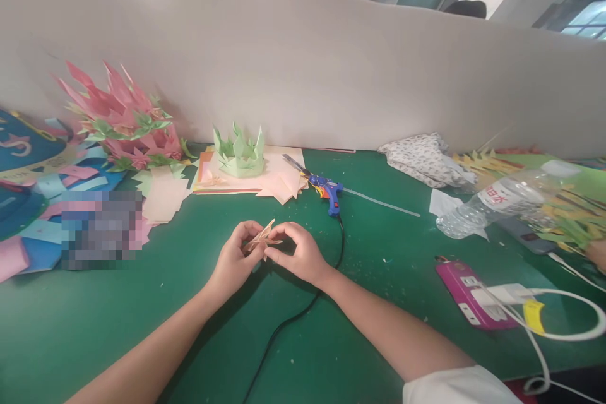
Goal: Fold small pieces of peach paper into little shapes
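Between my hands, above the green tabletop [374, 341], is a small folded paper flower [261, 240] in pale peach with pointed petals. My left hand [241, 252] pinches it from the left. The fingers of my right hand [298, 252] are closed on a petal on its right side. Part of the flower is hidden behind my fingers. Beyond my hands lies a blue glue gun [331, 192] with a clear glue stick [383, 202] sticking out of its back. A green paper crown [240, 158] stands on peach paper sheets [284, 161].
Pink and green paper crowns [127, 113] are stacked at the left, near loose paper pieces [165, 199]. The glue gun's black cord [284, 322] runs under my right wrist. To the right are a plastic bottle [502, 196], a purple power strip [466, 297] and a patterned cloth [426, 158]. A grey partition [303, 69] closes the back.
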Action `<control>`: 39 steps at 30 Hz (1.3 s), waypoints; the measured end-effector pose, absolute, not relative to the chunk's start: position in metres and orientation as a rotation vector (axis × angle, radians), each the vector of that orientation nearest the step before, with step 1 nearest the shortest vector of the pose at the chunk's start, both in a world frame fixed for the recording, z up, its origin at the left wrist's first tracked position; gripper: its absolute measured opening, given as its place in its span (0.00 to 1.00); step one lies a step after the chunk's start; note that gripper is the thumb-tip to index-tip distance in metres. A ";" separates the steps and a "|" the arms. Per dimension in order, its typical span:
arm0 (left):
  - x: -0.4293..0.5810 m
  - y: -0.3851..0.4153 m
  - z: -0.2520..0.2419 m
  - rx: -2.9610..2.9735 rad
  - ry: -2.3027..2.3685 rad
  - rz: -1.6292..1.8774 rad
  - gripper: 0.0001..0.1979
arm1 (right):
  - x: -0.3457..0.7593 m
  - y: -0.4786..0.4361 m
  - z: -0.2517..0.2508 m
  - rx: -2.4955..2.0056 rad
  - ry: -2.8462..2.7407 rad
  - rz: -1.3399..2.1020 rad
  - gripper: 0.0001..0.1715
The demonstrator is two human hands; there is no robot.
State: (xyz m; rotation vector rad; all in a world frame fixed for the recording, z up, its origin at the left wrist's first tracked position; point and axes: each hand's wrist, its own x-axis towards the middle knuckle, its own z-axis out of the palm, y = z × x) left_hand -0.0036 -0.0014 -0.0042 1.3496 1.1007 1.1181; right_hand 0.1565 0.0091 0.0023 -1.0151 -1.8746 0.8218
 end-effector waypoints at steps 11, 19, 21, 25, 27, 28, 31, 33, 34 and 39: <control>-0.002 -0.001 -0.006 1.345 1.130 1.117 0.10 | 0.155 0.012 -0.006 -0.994 -1.716 1.142 0.08; -0.003 -0.002 -0.009 1.426 1.172 1.121 0.08 | 0.152 0.011 -0.006 -0.906 -1.688 1.243 0.10; -0.003 -0.002 -0.010 1.432 1.173 1.117 0.08 | 0.151 0.011 -0.006 -0.917 -1.702 1.241 0.09; -0.003 -0.003 -0.011 1.400 1.148 1.131 0.08 | 0.151 0.011 -0.005 -0.943 -1.675 1.254 0.07; -0.003 -0.003 -0.010 1.377 1.134 1.120 0.07 | 0.152 0.011 -0.005 -0.940 -1.634 1.284 0.06; -0.002 -0.003 -0.008 1.364 1.130 1.112 0.07 | 0.152 0.011 -0.005 -0.939 -1.611 1.301 0.06; -0.002 -0.003 -0.001 1.344 1.131 1.102 0.08 | 0.153 0.013 -0.006 -0.951 -1.528 1.315 0.06; -0.002 -0.004 0.004 1.340 1.144 1.090 0.09 | 0.154 0.016 -0.007 -0.981 -1.476 1.295 0.06; -0.002 -0.004 0.007 1.320 1.159 1.060 0.11 | 0.154 0.017 -0.008 -0.995 -1.455 1.287 0.06; -0.002 -0.004 0.010 1.233 1.216 1.024 0.15 | 0.158 0.020 -0.012 -1.026 -1.441 1.239 0.09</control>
